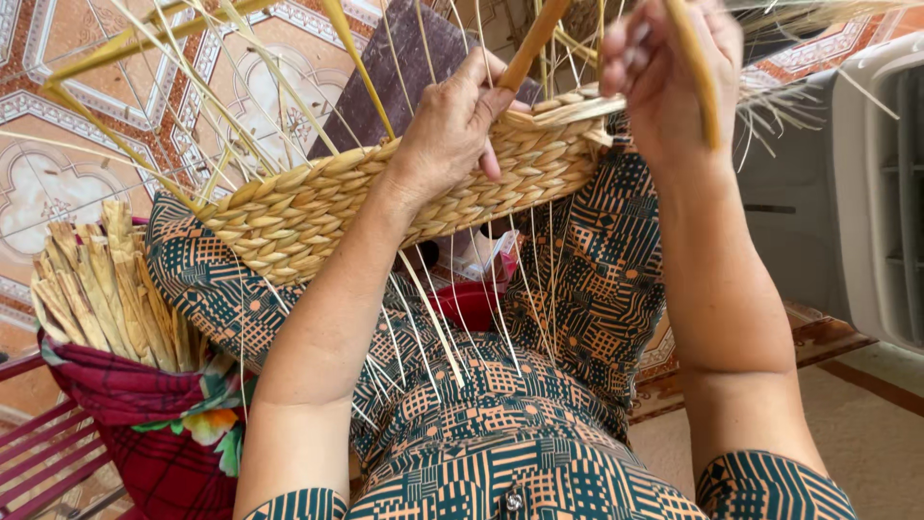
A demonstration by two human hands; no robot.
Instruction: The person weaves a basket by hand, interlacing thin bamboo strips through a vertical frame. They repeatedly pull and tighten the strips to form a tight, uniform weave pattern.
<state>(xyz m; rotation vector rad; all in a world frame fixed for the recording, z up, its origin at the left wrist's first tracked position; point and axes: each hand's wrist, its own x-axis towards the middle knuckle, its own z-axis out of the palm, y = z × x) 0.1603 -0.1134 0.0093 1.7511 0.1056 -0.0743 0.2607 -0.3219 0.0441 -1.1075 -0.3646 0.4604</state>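
We have a half-woven straw basket (385,197) resting across our lap, tipped so that its open mouth faces away from us and its braided wall runs as a long band from lower left to upper right. Loose stakes fan out past the rim toward the tiled floor (58,183).

Our left hand (452,125) lies on the upper right part of that wall, palm down, fingers (489,154) curled over the rim and pressing the braid; a thick flat strand (532,43) rises from between thumb and forefinger, so this hand is gripping both rim and strand. Our right hand (664,82) sits just beside it, slightly higher and farther right, closed around another flat strand (698,77) that hangs down across its back.

The relation that matters here is the working point at the rim's right end. It lies between the two hands, touching the left and just under the right. The right-hand strand runs nearly upright, crossing the rim's long axis rather than following it. The left hand is the nearer one to the braid itself.

At our left, well apart from the hands, a bundle of dried flat strands (101,289) stands in a red checked cloth (144,424).
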